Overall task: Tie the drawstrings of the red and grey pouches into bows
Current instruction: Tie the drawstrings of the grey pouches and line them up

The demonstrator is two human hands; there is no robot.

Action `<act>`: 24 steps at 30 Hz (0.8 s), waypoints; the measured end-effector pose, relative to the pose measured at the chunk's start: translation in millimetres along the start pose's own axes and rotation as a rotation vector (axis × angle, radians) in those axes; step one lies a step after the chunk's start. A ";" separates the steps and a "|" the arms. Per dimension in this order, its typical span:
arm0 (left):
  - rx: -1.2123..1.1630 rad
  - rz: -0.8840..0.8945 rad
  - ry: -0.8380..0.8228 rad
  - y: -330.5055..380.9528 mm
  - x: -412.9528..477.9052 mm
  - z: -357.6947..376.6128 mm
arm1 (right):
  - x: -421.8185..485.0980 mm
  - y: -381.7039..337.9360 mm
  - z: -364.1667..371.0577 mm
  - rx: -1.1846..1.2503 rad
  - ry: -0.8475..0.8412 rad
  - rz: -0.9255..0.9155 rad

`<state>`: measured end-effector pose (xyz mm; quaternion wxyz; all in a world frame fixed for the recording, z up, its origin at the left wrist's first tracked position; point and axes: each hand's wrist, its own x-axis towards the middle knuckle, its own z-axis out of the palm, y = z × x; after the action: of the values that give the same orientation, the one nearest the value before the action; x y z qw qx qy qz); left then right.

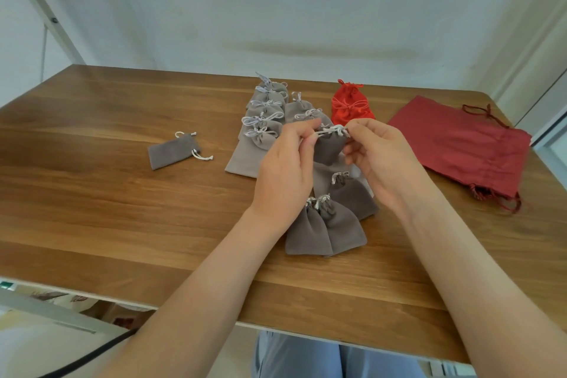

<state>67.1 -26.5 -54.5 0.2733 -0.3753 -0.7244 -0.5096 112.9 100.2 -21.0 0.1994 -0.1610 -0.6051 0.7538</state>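
Note:
A small dark grey pouch (329, 148) hangs above the table between my hands. My left hand (285, 169) pinches its pale drawstring (333, 130) on the left, and my right hand (379, 159) pinches it on the right. Under and in front of them lie three dark grey pouches (325, 228) with gathered necks. Behind my left hand lies a row of several light grey pouches (265, 120) with tied bows. Bright red pouches (351, 104) with bows lie at the back centre. A lone grey pouch (175, 152) lies flat to the left, its strings loose.
A large dark red drawstring bag (460, 144) lies flat at the right of the wooden table (107, 209). A white wall stands close behind the table. A metal frame leg rises at the far left. A dark cable runs below the table's front edge.

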 end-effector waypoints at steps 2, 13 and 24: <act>0.003 -0.037 -0.012 1.1 -0.2 -0.5 | 0.2 0.5 1.6 0.009 0.023 -0.004; -0.386 -0.380 -0.137 7.4 7.6 -12.8 | -7.7 -6.0 2.0 0.007 -0.177 -0.032; -0.138 -0.706 -0.471 0.8 19.0 -72.7 | -18.8 -6.5 15.5 -0.417 -0.273 -0.077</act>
<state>58.0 -90.0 -15.2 -0.1165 -0.2278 -0.8153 -0.5195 122.4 79.0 -11.2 0.1069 -0.0720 -0.7744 0.6194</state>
